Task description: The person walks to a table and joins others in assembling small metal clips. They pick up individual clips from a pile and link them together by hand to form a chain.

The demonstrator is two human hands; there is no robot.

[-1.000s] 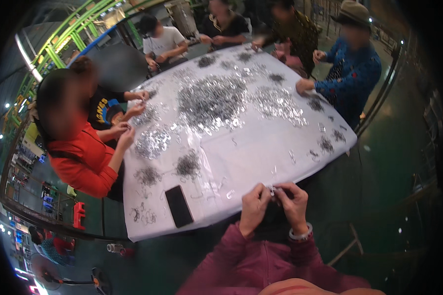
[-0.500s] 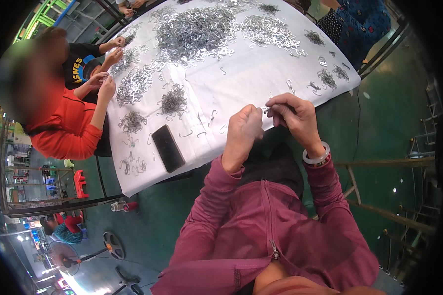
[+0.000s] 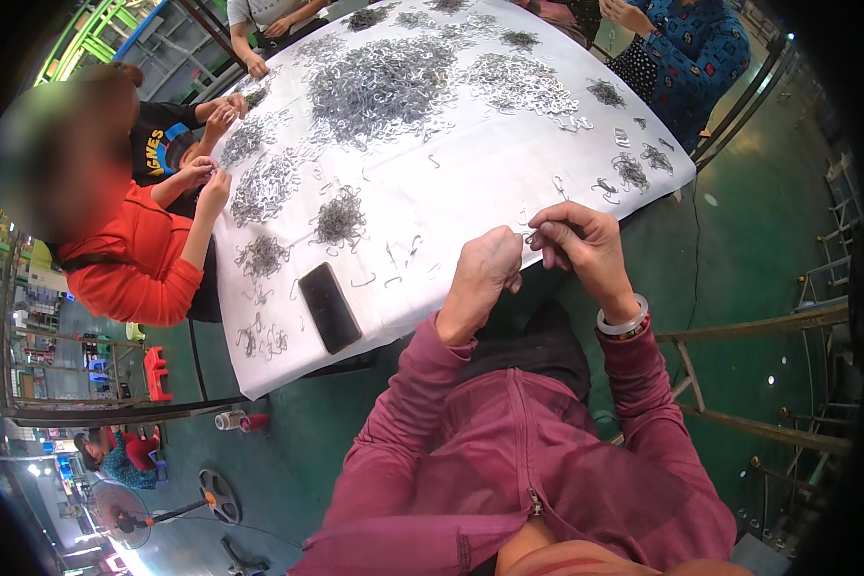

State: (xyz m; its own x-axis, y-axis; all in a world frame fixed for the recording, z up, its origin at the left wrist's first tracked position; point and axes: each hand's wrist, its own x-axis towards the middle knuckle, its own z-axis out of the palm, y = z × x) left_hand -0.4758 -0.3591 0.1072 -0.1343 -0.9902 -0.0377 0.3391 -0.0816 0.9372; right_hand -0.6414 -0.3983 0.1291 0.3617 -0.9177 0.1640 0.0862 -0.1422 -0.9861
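Note:
Both of my hands are raised close together over the near edge of the white-covered table (image 3: 470, 206). My left hand (image 3: 491, 269) is closed in a loose fist, back of the hand up; whatever its fingers hold is hidden. Thumb and forefinger of my right hand (image 3: 586, 245) pinch a small metal hook (image 3: 529, 236), seen only in part beside the left fingers. A white bangle circles my right wrist. Loose S-shaped metal hooks (image 3: 414, 246) lie on the cloth to the left of my hands, and a few more lie just beyond them.
A big heap of metal hooks (image 3: 379, 91) covers the table's far middle, with smaller piles (image 3: 339, 219) around it. A black phone (image 3: 329, 308) lies near the left front edge. Co-workers sit at the left, one in a red top (image 3: 139, 264), and others stand beyond.
My hands have shifted slightly down and right in the picture and stay close together. Seen from a slightly changed head angle, co-workers at the far side show more.

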